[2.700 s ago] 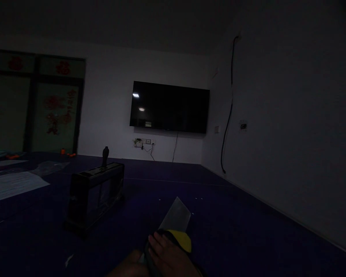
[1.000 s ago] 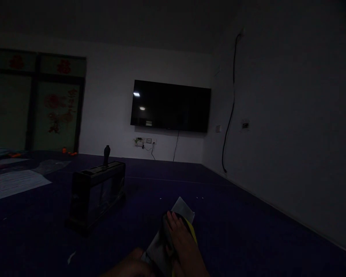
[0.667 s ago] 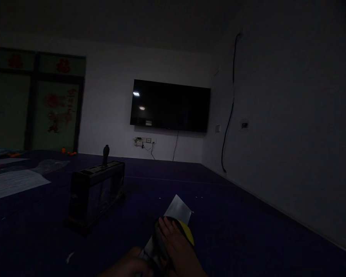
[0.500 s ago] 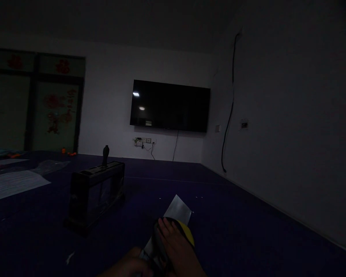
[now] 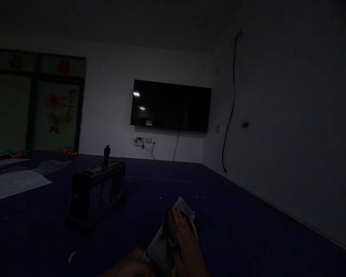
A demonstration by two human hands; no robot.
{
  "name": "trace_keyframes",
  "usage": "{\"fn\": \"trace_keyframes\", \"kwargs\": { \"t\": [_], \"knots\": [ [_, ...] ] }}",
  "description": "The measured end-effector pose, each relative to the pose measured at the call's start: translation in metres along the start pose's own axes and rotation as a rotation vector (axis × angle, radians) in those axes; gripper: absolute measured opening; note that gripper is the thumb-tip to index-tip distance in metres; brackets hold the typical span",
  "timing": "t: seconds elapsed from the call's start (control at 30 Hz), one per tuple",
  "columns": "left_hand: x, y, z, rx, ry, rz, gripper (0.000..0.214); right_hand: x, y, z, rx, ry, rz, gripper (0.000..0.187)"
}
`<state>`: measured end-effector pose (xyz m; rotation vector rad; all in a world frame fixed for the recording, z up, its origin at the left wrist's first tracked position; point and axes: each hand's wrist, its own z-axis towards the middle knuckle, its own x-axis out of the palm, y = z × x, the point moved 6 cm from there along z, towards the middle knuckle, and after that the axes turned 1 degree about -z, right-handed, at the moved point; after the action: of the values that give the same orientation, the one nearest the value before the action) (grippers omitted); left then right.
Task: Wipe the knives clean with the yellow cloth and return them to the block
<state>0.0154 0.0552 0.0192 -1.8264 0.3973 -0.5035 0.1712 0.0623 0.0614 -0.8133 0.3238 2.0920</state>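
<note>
My right hand lies over a dark, yellow-edged object, its fingers pressed together along the top. That object rests on a pale flat strip, whose far corner sticks out past my fingertips. Low in the view my left hand is closed at the near end of the strip; its fingers are dim and partly cut off by the lower edge. The room is too dark to show exactly what kind of object my right hand is on.
A black box-shaped frame with an upright knob stands left on the dark blue surface. Printed paper and clear plastic lie further left. Small white scraps are scattered about. A television hangs beyond; a cable runs down the right wall.
My right hand and the yellow-edged object have slid forward and slightly right along the pale strip, so more of its near part shows. The left hand stays at the near end.
</note>
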Motion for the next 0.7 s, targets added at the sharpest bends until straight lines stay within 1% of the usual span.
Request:
{"fn": "trace_keyframes", "kwargs": {
  "t": [0.03,0.13,0.23,0.3,0.4,0.5,0.57,0.63,0.7],
  "knots": [
    [0.001,0.000,-0.001,-0.008,0.000,-0.005,0.014,-0.002,-0.001,0.000,0.024,-0.009,0.024,0.084],
    [-0.001,0.002,0.003,0.014,-0.049,-0.007,0.020,-0.004,-0.004,0.000,0.058,-0.008,0.069,0.080],
    [-0.006,0.009,0.009,0.006,-0.090,0.007,0.017,0.000,-0.005,0.000,0.058,0.017,0.074,0.081],
    [-0.006,0.011,0.012,0.007,-0.084,0.001,0.013,0.003,-0.006,0.000,0.046,0.030,0.068,0.081],
    [-0.002,0.005,0.013,0.070,-0.082,-0.015,0.014,0.005,-0.006,0.000,0.017,0.026,0.052,0.082],
    [0.008,-0.002,0.014,0.114,0.001,-0.006,0.012,0.006,-0.005,-0.001,-0.009,0.025,0.041,0.089],
    [0.013,-0.007,0.015,0.168,0.057,0.029,0.014,0.006,-0.003,-0.001,-0.018,0.048,0.029,0.093],
    [0.012,-0.007,0.018,0.186,0.041,0.065,0.016,0.006,-0.001,-0.002,-0.031,0.074,0.022,0.096],
    [0.007,0.001,0.023,0.134,-0.012,0.086,0.015,0.004,0.001,-0.001,-0.044,0.083,0.021,0.096]
  ]
}}
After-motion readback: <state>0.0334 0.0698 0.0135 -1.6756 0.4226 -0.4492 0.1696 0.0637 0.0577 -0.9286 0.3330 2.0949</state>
